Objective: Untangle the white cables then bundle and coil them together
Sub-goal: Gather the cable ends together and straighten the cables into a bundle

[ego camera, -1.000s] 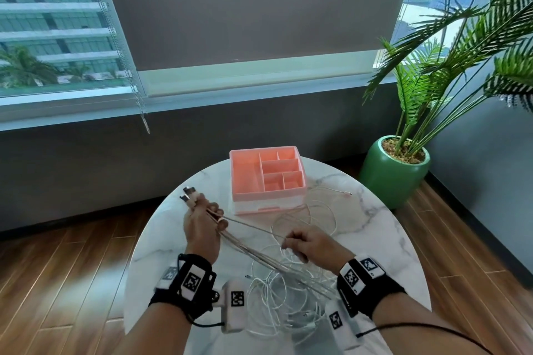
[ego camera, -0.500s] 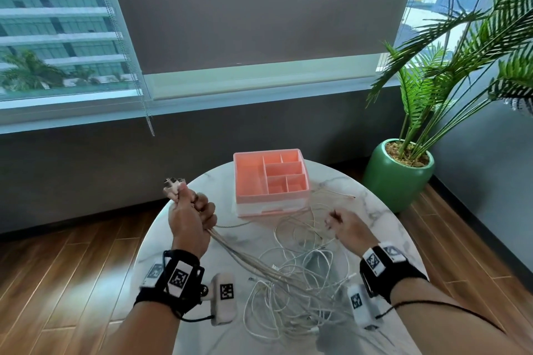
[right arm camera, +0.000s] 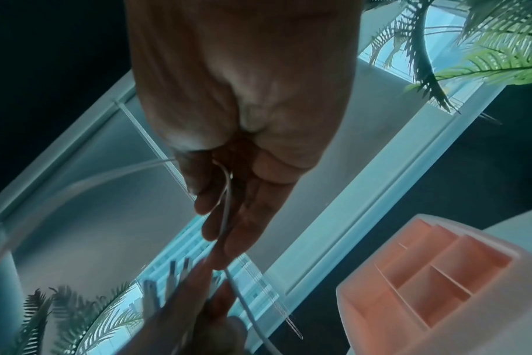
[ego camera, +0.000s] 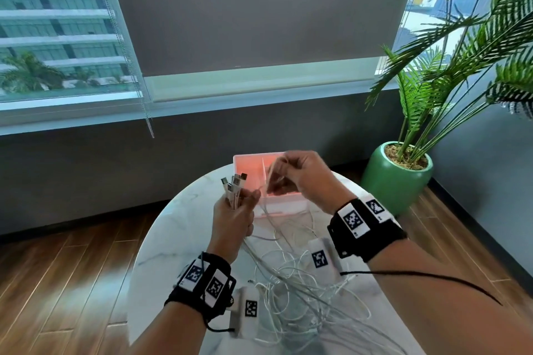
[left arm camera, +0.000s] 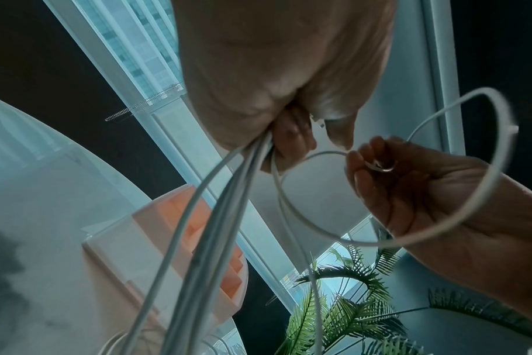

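Observation:
My left hand (ego camera: 234, 215) is raised over the round marble table (ego camera: 176, 236) and grips a bundle of white cables just below their plug ends (ego camera: 235, 183), which stick up. In the left wrist view, several cables (left arm camera: 216, 223) run down out of that fist (left arm camera: 286, 137). My right hand (ego camera: 291, 174) is held up close beside it, over the pink organizer, pinching one white cable. That cable curves in a loop (left arm camera: 301, 223) below the right hand (left arm camera: 410, 192) and runs along its fingers (right arm camera: 216, 206). The rest of the cables lie in a loose tangle (ego camera: 291, 285) on the table.
A pink compartment organizer (ego camera: 248, 166) stands at the table's far side, right behind my hands. A potted palm in a green pot (ego camera: 396, 181) stands on the wooden floor to the right. A window and a dark wall lie beyond the table.
My right hand has risen from the table's right side to beside my left hand, lifting one cable. My left hand has moved right with the plug ends.

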Tool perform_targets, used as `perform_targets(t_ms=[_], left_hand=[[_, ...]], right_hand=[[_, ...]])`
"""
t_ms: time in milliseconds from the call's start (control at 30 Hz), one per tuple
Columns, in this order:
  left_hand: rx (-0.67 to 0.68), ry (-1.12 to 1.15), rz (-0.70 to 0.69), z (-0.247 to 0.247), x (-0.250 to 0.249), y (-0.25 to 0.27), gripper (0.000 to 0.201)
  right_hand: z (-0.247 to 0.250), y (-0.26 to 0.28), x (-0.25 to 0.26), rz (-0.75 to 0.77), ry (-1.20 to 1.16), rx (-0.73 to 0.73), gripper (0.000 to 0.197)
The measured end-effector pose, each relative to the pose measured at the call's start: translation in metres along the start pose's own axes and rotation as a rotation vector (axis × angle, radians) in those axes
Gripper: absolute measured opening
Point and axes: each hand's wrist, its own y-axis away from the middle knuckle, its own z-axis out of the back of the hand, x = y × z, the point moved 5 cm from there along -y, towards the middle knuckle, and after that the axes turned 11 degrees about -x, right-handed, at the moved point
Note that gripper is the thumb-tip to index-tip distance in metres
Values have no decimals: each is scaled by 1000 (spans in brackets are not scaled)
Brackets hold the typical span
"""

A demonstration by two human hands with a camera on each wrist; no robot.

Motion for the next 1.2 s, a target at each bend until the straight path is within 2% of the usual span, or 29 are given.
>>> perform_targets(t_ms=[100, 167, 300, 367, 433, 533, 567, 667, 800, 967, 1067, 1200], left_hand=[[12, -28, -9, -1, 3, 0, 4], [49, -15, 39, -2, 7, 0, 14], [165, -5, 140, -8, 12, 3, 18], [154, -20, 149, -9, 15, 2, 17], [103, 10, 164, -7, 18, -1, 21], [15, 132, 201, -2, 17, -8, 27], [-10, 171, 206, 1, 15, -10, 27], [-77, 234, 177, 10, 5, -19, 30], [-187, 314, 95, 32, -18, -35, 30], [-277, 362, 17, 60, -28, -48, 30], [-281, 334, 16, 55, -22, -42, 29], [-231, 250, 25, 34, -12, -34, 29]], right_hand=[[-5, 5, -16, -46, -22, -13, 22], [-3, 7, -20, -72, -50, -34, 24], [1, 7, -27, -76, -46, -29, 23], [4, 6, -34, -81, -72, -39, 19], [6, 8, -50, -82, -12, -41, 28], [4, 23, -95, -99, 213, 98, 46], [5, 29, -113, -96, 306, 153, 44], [15, 43, -153, -106, 451, 206, 14], [56, 55, -187, -205, 533, 96, 20], [125, 57, -207, -309, 629, -181, 27], [141, 42, -175, -275, 647, -289, 32], [141, 9, -107, -176, 420, -396, 45]])
